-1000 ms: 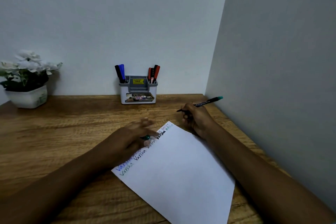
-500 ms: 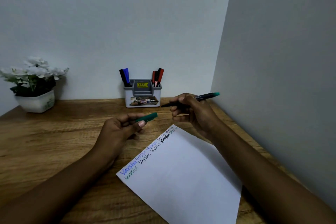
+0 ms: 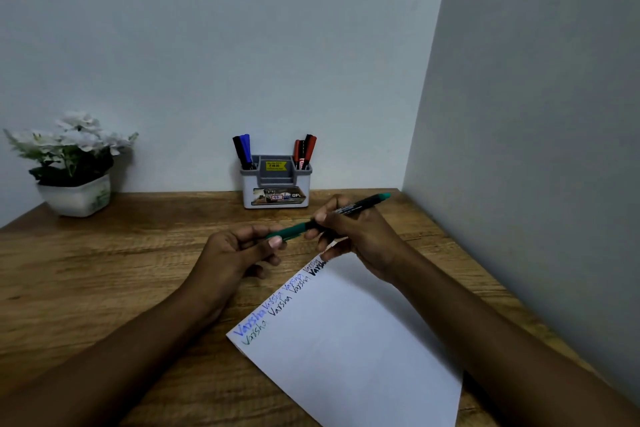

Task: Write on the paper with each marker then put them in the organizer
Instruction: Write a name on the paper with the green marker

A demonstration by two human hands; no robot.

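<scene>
Green cap point(image 3: 287, 234), pinched by the left hand point(image 3: 235, 253), meets the marker point(image 3: 360, 204) tip just beyond the right hand point(image 3: 360, 236), curled round the barrel: apparently recapping.

Dim, cool, even light fills the corner. The white paper sheet point(image 3: 363, 340) looks bluish-grey, without glare. Faint soft shadows fall on the brown wooden tabletop point(image 3: 104, 270). Edges bend with wide-angle distortion; the white potted flowers point(image 3: 72, 139) look blurred.

the paper point(image 3: 346, 340) reads "varsha" repeatedly; the sticker point(image 3: 275, 166) on the organizer point(image 3: 247, 192) shows "49.00".
</scene>
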